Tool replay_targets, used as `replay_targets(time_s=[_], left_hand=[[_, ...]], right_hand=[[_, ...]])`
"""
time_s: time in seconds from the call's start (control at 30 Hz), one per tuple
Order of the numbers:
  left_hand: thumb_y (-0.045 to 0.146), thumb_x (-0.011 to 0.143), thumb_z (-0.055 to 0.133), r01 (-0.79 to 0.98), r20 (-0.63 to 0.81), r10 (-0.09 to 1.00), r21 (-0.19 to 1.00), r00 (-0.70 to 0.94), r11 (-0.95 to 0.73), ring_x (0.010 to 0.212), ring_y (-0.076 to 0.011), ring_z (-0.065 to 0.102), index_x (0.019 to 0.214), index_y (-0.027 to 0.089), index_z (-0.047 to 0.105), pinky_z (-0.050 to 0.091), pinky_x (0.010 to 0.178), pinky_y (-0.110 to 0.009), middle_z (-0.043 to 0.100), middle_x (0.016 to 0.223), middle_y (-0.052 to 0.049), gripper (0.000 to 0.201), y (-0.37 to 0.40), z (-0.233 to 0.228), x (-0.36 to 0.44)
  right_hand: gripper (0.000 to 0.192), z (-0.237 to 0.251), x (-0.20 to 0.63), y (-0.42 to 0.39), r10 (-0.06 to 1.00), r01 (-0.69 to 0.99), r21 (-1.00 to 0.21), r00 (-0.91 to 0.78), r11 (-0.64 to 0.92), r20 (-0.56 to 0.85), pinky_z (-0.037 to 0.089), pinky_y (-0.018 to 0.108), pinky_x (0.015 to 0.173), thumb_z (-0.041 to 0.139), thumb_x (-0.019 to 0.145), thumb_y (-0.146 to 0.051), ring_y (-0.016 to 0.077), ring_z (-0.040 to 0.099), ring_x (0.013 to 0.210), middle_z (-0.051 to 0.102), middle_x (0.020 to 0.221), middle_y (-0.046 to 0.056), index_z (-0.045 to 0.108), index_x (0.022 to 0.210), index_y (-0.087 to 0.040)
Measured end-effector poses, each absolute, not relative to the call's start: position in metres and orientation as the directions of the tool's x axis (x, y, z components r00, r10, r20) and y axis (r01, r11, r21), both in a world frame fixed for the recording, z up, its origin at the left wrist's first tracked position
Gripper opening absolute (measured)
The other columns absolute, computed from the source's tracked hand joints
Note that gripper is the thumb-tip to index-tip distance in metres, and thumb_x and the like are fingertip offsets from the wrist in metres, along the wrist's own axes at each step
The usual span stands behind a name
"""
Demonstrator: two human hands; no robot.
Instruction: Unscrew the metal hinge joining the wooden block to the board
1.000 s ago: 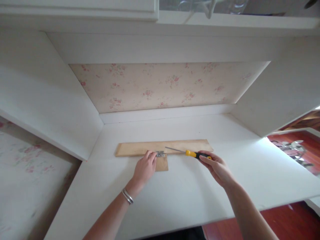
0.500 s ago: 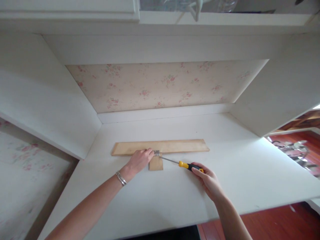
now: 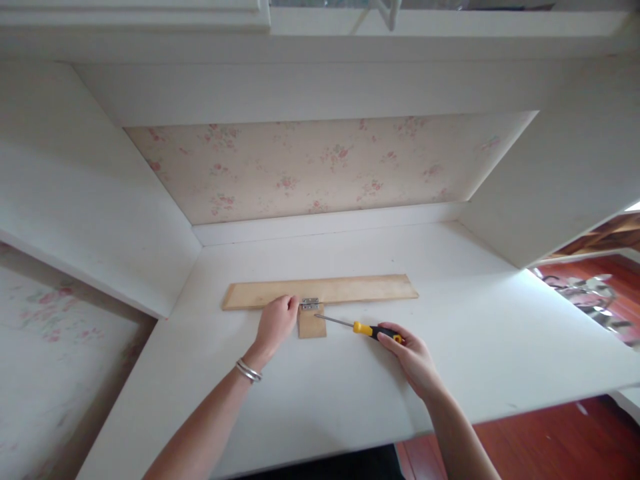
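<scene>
One metal hinge (image 3: 310, 304) bridges two wooden boards (image 3: 370, 289) on the desk (image 3: 345, 400). Right hand (image 3: 416, 363): fingers gripping a yellow-and-black screwdriver (image 3: 363, 328). Left hand (image 3: 276, 325): fingers curled beside the hinge; contents indiscernible.

We are finding open room on the white counter (image 3: 500, 333) beyond the right hand (image 3: 413, 353) and behind the long board (image 3: 370, 289). Around the hinge (image 3: 311, 303), we are meeting the left hand (image 3: 277, 323) on its left and the screwdriver (image 3: 363, 328) slanting in over the short board (image 3: 311, 328) from the right. The left panel (image 3: 110, 193) and right panel (image 3: 545, 167) are walling us in, and the cabinet (image 3: 140, 15) is hanging overhead.
</scene>
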State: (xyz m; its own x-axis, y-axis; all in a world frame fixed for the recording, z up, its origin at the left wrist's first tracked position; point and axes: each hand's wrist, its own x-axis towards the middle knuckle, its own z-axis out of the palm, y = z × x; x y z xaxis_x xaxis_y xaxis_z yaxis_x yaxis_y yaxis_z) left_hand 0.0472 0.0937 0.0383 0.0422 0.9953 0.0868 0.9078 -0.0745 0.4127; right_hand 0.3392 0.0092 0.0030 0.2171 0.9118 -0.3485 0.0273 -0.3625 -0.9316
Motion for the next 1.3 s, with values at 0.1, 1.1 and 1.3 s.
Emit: replay_targets(time_s=[0.1,1.1,1.3], left_hand=[[0.044,0.093,0.032,0.84,0.1,0.995,0.54,0.005,-0.059,0.064,-0.0148,0.057,0.067,0.019,0.053,0.034,0.06,-0.024,0.063,0.068,-0.004,0.043,0.093,0.035,0.029],[0.043,0.093,0.03,0.97,0.118,0.962,0.031,-0.245,0.243,0.084,-0.023,0.059,0.107,0.016,0.064,0.041,0.069,-0.031,0.057,0.11,-0.013,0.045,0.145,0.018,-0.163],[0.048,0.09,0.033,0.958,0.111,0.957,0.136,-0.267,0.251,0.085,-0.025,0.06,0.106,0.017,0.065,0.043,0.074,-0.034,0.06,0.108,-0.013,0.047,0.152,0.015,-0.172]], right_hand=[[0.051,0.005,0.338,0.009,0.916,0.055,-0.932,0.211,-0.358,-0.34,0.043,0.027,0.065,0.07,0.067,-0.05,0.0183,0.058,0.077,0.066,0.088,0.003,0.065,0.107,-0.02],[0.047,0.008,0.335,0.01,0.943,0.192,-0.929,0.174,-0.315,-0.284,0.044,0.026,0.072,0.075,0.064,-0.041,0.0179,0.057,0.084,0.065,0.093,0.001,0.064,0.106,-0.023],[0.048,0.008,0.328,0.01,0.918,-0.127,-0.931,0.166,-0.343,-0.361,0.051,0.032,0.075,0.076,0.066,-0.04,0.0181,0.062,0.082,0.063,0.09,0.001,0.058,0.106,-0.022]])
